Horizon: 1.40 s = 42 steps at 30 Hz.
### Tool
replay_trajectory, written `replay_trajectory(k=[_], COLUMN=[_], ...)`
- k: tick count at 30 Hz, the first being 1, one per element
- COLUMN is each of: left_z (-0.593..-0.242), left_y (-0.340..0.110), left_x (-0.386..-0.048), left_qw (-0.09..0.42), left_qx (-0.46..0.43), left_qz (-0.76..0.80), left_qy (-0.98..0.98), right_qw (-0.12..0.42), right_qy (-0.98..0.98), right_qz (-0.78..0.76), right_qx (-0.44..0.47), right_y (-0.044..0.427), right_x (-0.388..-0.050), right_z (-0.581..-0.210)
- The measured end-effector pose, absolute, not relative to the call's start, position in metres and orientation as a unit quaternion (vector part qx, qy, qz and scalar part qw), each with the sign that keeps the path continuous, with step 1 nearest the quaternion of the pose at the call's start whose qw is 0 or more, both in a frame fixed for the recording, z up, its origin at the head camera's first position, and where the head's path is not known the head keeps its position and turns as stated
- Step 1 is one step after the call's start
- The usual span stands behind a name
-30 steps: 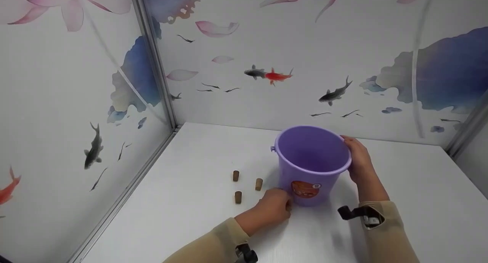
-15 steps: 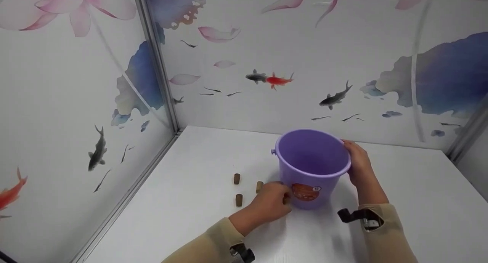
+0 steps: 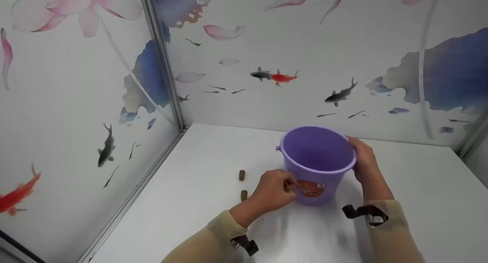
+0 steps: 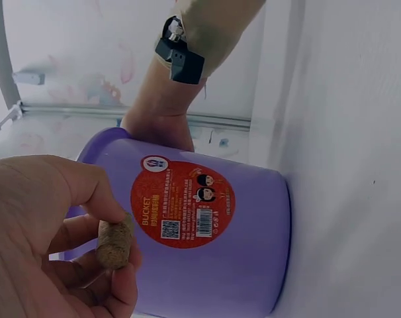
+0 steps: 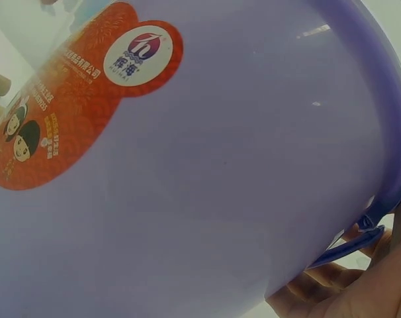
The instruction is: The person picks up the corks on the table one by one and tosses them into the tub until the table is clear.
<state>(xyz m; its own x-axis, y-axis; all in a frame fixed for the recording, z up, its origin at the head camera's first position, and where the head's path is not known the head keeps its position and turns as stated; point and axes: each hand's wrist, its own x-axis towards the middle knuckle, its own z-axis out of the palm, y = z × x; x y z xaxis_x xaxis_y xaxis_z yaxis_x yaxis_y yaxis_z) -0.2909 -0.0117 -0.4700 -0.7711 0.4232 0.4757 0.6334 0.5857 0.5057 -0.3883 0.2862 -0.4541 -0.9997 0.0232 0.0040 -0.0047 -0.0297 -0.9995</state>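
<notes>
Beside the purple plastic bucket [image 3: 337, 181], the left hand [image 3: 272, 190] pinched a cork stopper [image 4: 114, 246], probably best held securely while the right hand [image 3: 365, 160] gripped the bucket.

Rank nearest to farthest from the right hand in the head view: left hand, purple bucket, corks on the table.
1. Purple bucket: touching the right hand, on its left.
2. Left hand: at the bucket's front left.
3. Back cork and front cork: farthest left, too close to call.

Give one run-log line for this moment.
left grip: pinches cork | right grip: holds purple bucket near rim | table: bucket, two more corks
</notes>
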Motion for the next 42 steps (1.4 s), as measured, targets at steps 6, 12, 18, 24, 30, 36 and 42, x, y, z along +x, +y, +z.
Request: replay_trajectory(k=[6, 12, 18, 24, 30, 36, 42], left_z=[-0.462, -0.456, -0.448, -0.438, -0.428, -0.422, -0.417], left_y=[-0.012, -0.014, -0.018, -0.020, -0.020, -0.012, -0.010], left_x=[-0.295, -0.297, -0.300, -0.305, -0.309, -0.315, -0.321], left_qw=[0.188, 0.201, 0.197, 0.216, 0.232, 0.236, 0.248], left_qx=[-0.309, -0.306, -0.305, -0.306, -0.310, -0.304, -0.303], left_qz=[-0.348, -0.374, -0.416, -0.409, -0.400, -0.394, -0.383], left_qy=[-0.865, -0.852, -0.834, -0.832, -0.830, -0.835, -0.837], right_qw=[0.008, 0.011, 0.013, 0.020, 0.016, 0.017, 0.015], right_qy=[-0.693, -0.691, -0.692, -0.689, -0.685, -0.687, -0.684], right_qz=[0.721, 0.723, 0.722, 0.725, 0.728, 0.726, 0.729], right_qx=[-0.009, -0.009, -0.007, -0.007, -0.006, -0.007, -0.007], right_y=[0.287, 0.287, 0.287, 0.288, 0.289, 0.290, 0.288], right_x=[-0.390, -0.390, -0.389, -0.388, -0.388, -0.389, -0.389], right_z=[-0.452, -0.451, -0.451, -0.451, -0.452, -0.453, -0.452])
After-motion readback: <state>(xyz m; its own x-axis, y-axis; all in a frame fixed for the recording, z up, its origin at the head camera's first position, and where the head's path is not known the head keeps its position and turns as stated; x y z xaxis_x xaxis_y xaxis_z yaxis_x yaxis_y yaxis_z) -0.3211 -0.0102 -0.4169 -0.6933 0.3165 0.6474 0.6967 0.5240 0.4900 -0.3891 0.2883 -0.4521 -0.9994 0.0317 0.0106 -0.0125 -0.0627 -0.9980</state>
